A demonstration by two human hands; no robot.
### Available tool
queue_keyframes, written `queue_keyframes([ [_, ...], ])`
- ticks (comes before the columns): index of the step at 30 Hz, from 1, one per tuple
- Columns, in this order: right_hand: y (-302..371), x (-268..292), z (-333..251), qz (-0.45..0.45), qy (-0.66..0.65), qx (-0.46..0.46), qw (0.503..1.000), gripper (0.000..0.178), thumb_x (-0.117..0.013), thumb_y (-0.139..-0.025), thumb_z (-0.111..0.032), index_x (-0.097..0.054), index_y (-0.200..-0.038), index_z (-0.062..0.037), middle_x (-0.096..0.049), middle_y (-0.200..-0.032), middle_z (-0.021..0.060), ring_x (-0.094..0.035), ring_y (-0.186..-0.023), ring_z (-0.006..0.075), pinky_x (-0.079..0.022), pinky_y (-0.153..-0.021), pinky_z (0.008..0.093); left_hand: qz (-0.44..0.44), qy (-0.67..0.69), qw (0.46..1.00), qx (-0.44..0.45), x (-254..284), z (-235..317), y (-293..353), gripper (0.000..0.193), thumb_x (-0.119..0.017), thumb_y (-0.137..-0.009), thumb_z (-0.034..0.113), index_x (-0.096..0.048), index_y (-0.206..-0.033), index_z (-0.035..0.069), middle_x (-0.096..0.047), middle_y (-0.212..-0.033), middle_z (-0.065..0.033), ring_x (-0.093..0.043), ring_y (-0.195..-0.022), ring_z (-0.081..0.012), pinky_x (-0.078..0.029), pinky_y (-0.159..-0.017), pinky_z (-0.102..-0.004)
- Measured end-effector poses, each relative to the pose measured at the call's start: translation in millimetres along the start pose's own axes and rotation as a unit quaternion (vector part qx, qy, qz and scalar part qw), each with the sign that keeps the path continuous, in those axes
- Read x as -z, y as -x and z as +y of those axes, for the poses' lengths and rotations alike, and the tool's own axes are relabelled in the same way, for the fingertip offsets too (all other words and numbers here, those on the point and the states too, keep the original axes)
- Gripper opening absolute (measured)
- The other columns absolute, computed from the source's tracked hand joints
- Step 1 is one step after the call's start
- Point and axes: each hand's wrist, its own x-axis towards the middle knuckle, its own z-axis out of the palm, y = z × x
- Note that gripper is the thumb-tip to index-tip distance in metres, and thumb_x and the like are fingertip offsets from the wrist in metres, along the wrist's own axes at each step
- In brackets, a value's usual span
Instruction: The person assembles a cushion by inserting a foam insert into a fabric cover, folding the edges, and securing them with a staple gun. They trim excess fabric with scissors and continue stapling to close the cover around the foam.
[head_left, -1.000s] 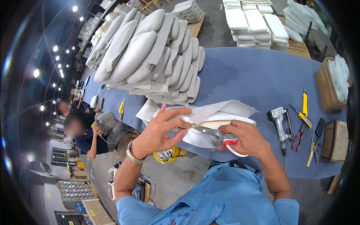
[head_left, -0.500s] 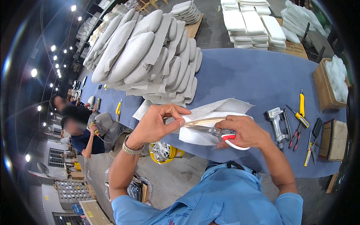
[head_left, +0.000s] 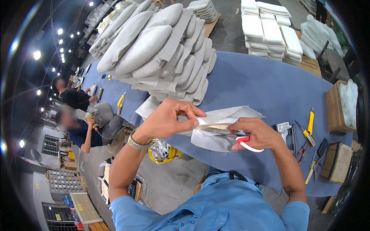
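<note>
Blue table (head_left: 250, 84), L hand (head_left: 163, 120) w/ fingers pinching pale fabric (head_left: 210, 141), R hand (head_left: 260, 132) w/ fingers clamped on red/wht scissors (head_left: 243, 139)

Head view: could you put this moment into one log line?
left hand: pinches pale fabric | right hand: holds scissors, pointed leftward | beyond: grey cushions piled on blue table

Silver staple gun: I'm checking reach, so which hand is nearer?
Right. The right hand, on the scissors, is just left of the silver staple gun; the left hand is farther left, at the pale fabric.
</note>
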Motion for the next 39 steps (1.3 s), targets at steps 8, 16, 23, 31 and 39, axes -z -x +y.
queue_keyframes([
  [8,-3,0,0,0.003,0.017,0.036,0.999,0.061,-0.08,-0.082,-0.059,-0.072,-0.115,-0.0079,-0.072,-0.1,0.0131,-0.069,-0.094,0.0347,-0.053,-0.08,0.0434,-0.004,-0.003,1.0,-0.001,-3,0,1,0.008,-0.076,-0.09,0.001,-0.072,-0.084,-0.001,-0.075,-0.118,-0.018,-0.069,-0.109,-0.0182,-0.051,-0.1,-0.0327],
  [16,7,4,-11,-0.006,0.025,0.012,1.0,0.06,-0.08,-0.083,-0.057,-0.071,-0.117,-0.0079,-0.073,-0.103,0.013,-0.07,-0.096,0.0346,-0.054,-0.083,0.0444,-0.006,0.004,1.0,-0.012,-8,4,0,0.007,-0.077,-0.089,0.001,-0.072,-0.084,0.0,-0.075,-0.118,-0.0177,-0.069,-0.108,-0.0179,-0.052,-0.1,-0.0327],
  [23,2,2,-7,0.008,0.023,0.047,0.999,0.06,-0.08,-0.083,-0.056,-0.072,-0.117,-0.0077,-0.073,-0.103,0.0129,-0.07,-0.096,0.0346,-0.054,-0.083,0.0447,-0.015,-0.02,0.999,-0.026,-13,8,-1,0.009,-0.076,-0.09,0.001,-0.071,-0.083,0.0,-0.076,-0.118,-0.0168,-0.069,-0.108,-0.0179,-0.052,-0.1,-0.0334],
  [31,-4,6,-12,-0.005,0.053,0.044,0.998,0.055,-0.08,-0.083,-0.055,-0.072,-0.11,-0.0077,-0.074,-0.099,0.0141,-0.07,-0.095,0.0365,-0.053,-0.08,0.0454,-0.007,-0.037,0.999,-0.031,-17,8,-2,0.009,-0.075,-0.089,0.0,-0.07,-0.081,-0.001,-0.076,-0.116,-0.0162,-0.07,-0.105,-0.0177,-0.052,-0.099,-0.0334],
  [39,-4,3,-14,0.019,0.063,0.057,0.996,0.05,-0.079,-0.084,-0.052,-0.072,-0.108,-0.0093,-0.073,-0.088,0.0155,-0.07,-0.085,0.0386,-0.052,-0.073,0.0475,-0.01,-0.035,0.999,-0.036,-16,8,-4,0.008,-0.075,-0.09,-0.001,-0.07,-0.083,0.0,-0.075,-0.117,-0.0169,-0.07,-0.105,-0.0177,-0.053,-0.099,-0.0326],
])
